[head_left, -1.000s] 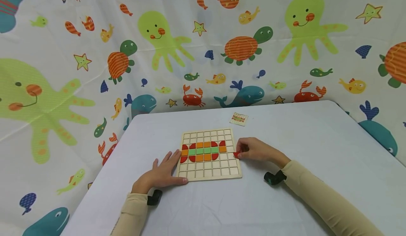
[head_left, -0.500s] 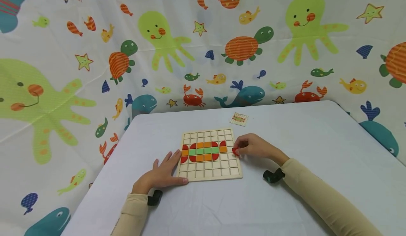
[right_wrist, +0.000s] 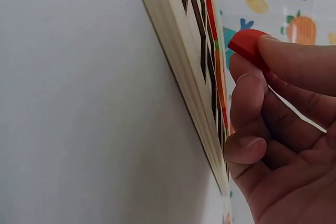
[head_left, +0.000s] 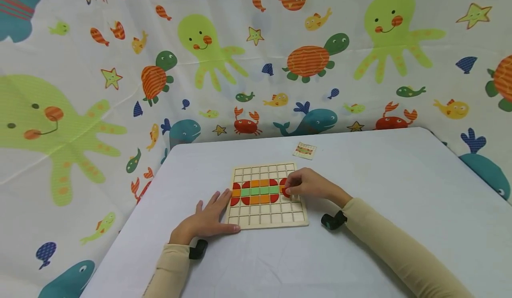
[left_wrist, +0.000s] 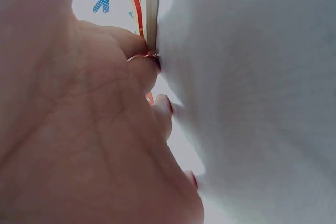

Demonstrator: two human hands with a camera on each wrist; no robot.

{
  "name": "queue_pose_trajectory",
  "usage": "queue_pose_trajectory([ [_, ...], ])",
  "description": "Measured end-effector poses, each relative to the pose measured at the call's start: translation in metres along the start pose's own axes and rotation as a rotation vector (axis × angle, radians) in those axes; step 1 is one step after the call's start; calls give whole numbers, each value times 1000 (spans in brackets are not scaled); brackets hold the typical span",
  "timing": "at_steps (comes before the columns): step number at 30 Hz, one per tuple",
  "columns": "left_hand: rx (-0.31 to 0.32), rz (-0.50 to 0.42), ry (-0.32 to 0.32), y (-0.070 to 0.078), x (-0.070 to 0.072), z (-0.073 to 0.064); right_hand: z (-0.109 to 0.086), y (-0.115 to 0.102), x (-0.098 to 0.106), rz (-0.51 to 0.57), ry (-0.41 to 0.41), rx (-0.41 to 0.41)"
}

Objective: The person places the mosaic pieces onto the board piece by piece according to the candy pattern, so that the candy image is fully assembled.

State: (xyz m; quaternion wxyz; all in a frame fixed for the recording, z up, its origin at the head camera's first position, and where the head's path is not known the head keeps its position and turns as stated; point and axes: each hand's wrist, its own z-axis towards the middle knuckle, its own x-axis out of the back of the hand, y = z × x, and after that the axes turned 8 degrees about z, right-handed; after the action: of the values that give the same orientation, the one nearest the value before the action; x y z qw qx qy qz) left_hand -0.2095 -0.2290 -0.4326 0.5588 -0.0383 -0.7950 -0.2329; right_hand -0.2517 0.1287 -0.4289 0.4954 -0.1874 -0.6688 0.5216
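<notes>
A square wooden grid board (head_left: 266, 220) lies on the table, with red, orange and green tiles making a candy-like shape across its middle rows. My left hand (head_left: 206, 218) rests flat along the board's left edge, fingers spread and straight, the thumb at the near corner. Over the right part of the board, my right hand (head_left: 312, 184) pinches a red quarter-round tile (right_wrist: 248, 44) between thumb and forefinger. In the head view that tile overlaps the cells just below the orange tile at the right end. The right fingers partly hide the tiles there.
A small pattern card (head_left: 305, 151) showing a similar candy shape lies behind the board on the white-covered table (head_left: 256, 262). A curtain (head_left: 256, 84) printed with sea animals hangs behind and to the left. Both wrists wear small black cameras.
My right hand has moved left from beside the board's right edge to over its right columns, carrying the red tile. The left hand stays at the board's edge.
</notes>
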Motion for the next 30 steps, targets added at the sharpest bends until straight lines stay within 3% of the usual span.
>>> queue_pose_trajectory([
  [21, -4, -2, 2, 2, -1, -1, 4, -8, -8, -135, -55, -27],
  [30, 12, 10, 8, 3, 1, -2, 8, -2, -16, -219, -26, 73],
])
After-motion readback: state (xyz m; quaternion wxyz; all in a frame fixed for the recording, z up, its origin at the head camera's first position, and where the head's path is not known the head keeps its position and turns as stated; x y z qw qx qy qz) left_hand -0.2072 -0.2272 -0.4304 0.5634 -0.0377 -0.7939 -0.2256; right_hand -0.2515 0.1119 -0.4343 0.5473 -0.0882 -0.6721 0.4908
